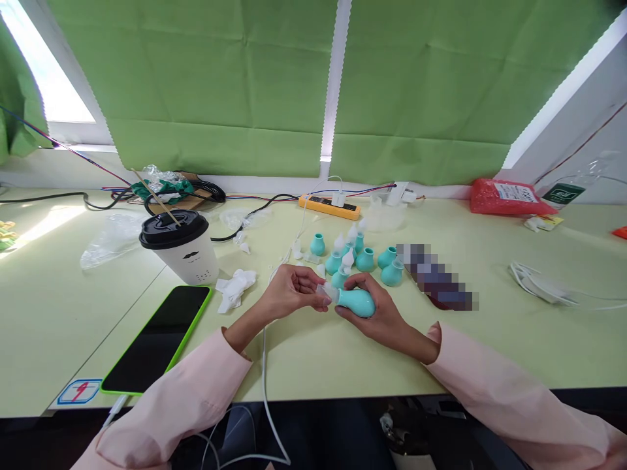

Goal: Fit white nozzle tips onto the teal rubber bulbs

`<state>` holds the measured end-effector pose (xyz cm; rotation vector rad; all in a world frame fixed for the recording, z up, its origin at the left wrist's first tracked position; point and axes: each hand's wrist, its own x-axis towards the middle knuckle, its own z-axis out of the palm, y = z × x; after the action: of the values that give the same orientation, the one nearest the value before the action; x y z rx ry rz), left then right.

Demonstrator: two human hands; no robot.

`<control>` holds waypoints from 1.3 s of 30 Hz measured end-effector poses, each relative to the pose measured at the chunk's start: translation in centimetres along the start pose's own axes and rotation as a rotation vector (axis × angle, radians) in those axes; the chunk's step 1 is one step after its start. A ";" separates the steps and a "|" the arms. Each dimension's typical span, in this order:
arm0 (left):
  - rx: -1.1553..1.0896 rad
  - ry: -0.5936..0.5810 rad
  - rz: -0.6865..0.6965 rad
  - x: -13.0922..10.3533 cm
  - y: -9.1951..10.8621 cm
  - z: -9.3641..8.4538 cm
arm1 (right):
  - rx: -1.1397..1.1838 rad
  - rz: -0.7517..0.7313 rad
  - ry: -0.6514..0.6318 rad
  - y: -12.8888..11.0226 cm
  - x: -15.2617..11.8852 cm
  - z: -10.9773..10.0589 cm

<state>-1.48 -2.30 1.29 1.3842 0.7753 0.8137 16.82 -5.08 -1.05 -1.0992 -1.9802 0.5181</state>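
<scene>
My right hand [379, 310] is wrapped round a teal squeeze bulb [357, 303], which lies on its side just above the table front. At the bulb's mouth, my left hand [296, 290] pinches a small clear nozzle tip [327, 291]; whether it is seated in the mouth I cannot tell. Behind my hands stand several more teal bulbs. Some are bare at the neck, like the bulb [318, 245] at the back left, and others carry a pale pointed tip [347, 259]. Loose translucent tips [310, 257] lie by the left ones.
On the left are a lidded paper cup [189, 254], a phone [159, 336] in a green case and a crumpled tissue [236, 289]. A white cable [265, 365] runs under my left wrist. An orange power strip [329, 207] and a red package [507, 196] are at the back.
</scene>
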 end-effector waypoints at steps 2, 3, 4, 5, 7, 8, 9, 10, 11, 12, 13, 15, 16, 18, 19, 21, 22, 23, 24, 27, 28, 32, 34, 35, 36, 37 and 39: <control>0.040 0.023 0.027 -0.1 0.1 0.1 | 0.080 0.078 -0.029 -0.4 0.1 -0.1; 0.069 0.035 0.037 -0.1 0.1 0.2 | 0.116 0.105 -0.046 -0.5 0.1 -0.1; 0.101 0.046 0.047 -0.1 0.0 0.2 | 0.152 0.129 -0.064 -0.6 0.2 -0.1; 0.136 0.053 0.059 -0.2 0.0 0.2 | 0.190 0.155 -0.084 -0.6 0.2 -0.2; 0.211 0.063 0.087 -0.2 -0.1 0.2 | 0.276 0.228 -0.143 -0.6 0.4 -0.3; 0.252 0.068 0.104 -0.3 -0.1 0.1 | 0.325 0.276 -0.187 -0.5 0.4 -0.3; 0.293 0.074 0.122 -0.3 -0.1 0.1 | 0.376 0.327 -0.235 -0.5 0.5 -0.4; 0.329 0.080 0.140 -0.3 -0.1 0.1 | 0.426 0.376 -0.278 -0.5 0.6 -0.4; 0.356 0.086 0.157 -0.4 -0.1 0.2 | 0.469 0.415 -0.309 -0.5 0.6 -0.4; 0.375 0.090 0.171 -0.4 -0.1 0.2 | 0.504 0.440 -0.323 -0.6 0.7 -0.5; 0.389 0.092 0.183 -0.4 0.0 0.3 | 0.530 0.450 -0.324 -0.6 0.7 -0.5; 0.422 0.090 0.204 -0.6 0.2 0.3 | 0.574 0.441 -0.312 -0.7 0.8 -0.5; 0.441 0.079 0.211 -0.6 0.5 0.3 | 0.602 0.434 -0.307 -0.8 0.8 -0.5; 0.465 0.029 0.211 -0.8 1.2 -0.1 | 0.668 0.430 -0.278 -0.8 0.7 -0.5; 0.473 0.009 0.209 -0.9 1.7 -0.5 | 0.696 0.431 -0.248 -0.7 0.7 -0.5; 0.525 0.024 0.213 -1.1 2.6 -1.5 | 0.722 0.429 -0.180 -0.7 0.7 -0.5; 0.598 0.082 0.225 -1.1 3.0 -2.2 | 0.723 0.420 -0.158 -0.6 0.7 -0.4; 0.715 0.127 0.220 -1.1 3.3 -2.9 | 0.720 0.407 -0.147 -0.6 0.6 -0.4; 0.861 0.163 0.200 -1.1 3.4 -3.6 | 0.713 0.393 -0.146 -0.6 0.6 -0.4; 1.208 0.088 0.073 -1.0 3.1 -5.1 | 0.685 0.359 -0.160 -0.8 0.6 -0.5; 1.260 0.025 0.027 -1.0 2.9 -5.4 | 0.681 0.350 -0.167 -0.9 0.6 -0.5; 1.359 -0.032 -0.107 -0.9 1.9 -5.3 | 0.698 0.306 -0.232 -1.2 0.6 -0.6; 1.403 0.001 -0.158 -1.0 1.6 -4.9 | 0.703 0.288 -0.265 -1.1 0.5 -0.6; 1.418 0.005 -0.178 -1.1 1.5 -4.8 | 0.702 0.283 -0.279 -1.0 0.4 -0.5; 1.432 0.005 -0.191 -1.1 1.4 -4.7 | 0.696 0.279 -0.290 -0.9 0.4 -0.5; 1.447 0.007 -0.195 -1.2 1.4 -4.6 | 0.684 0.276 -0.300 -0.8 0.3 -0.4; 1.457 0.020 -0.155 -1.3 1.5 -4.4 | 0.645 0.270 -0.313 -0.7 0.1 -0.2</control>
<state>-5.92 -1.08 2.59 2.5005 1.5965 0.0004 16.65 -5.35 -0.42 -0.9006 -1.7138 1.4292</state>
